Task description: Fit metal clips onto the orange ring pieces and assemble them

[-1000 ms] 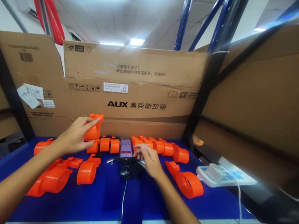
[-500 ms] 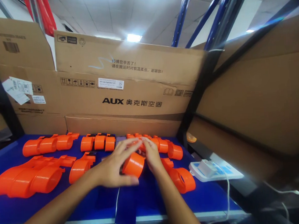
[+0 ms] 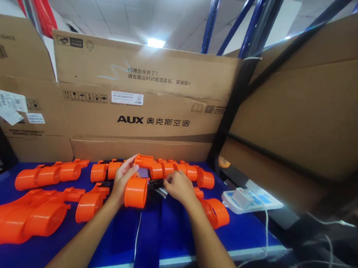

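Your left hand (image 3: 121, 185) has hold of the orange piece (image 3: 135, 193), fingers and thumb closed in around its upper part. You have its round band hanging low, nearest your body, and its flat head up and away from you, towards the cardboard (image 3: 155, 144). The long axis runs from band to head, leaning slightly to your right, and the piece is tilted rather than lying flat. It sits at the right side of your left hand, a short way left of your right hand.

Your right hand (image 3: 180, 185) has its fingers curled in, their tips at the black parts (image 3: 154, 184) lying between your hands; you cannot tell here whether they grip one. The phone (image 3: 143, 174) shows partly behind the orange piece. More orange bands (image 3: 206, 179) stand beyond your right hand, and others (image 3: 10, 223) lie left of your left hand on the worktop (image 3: 174, 236).
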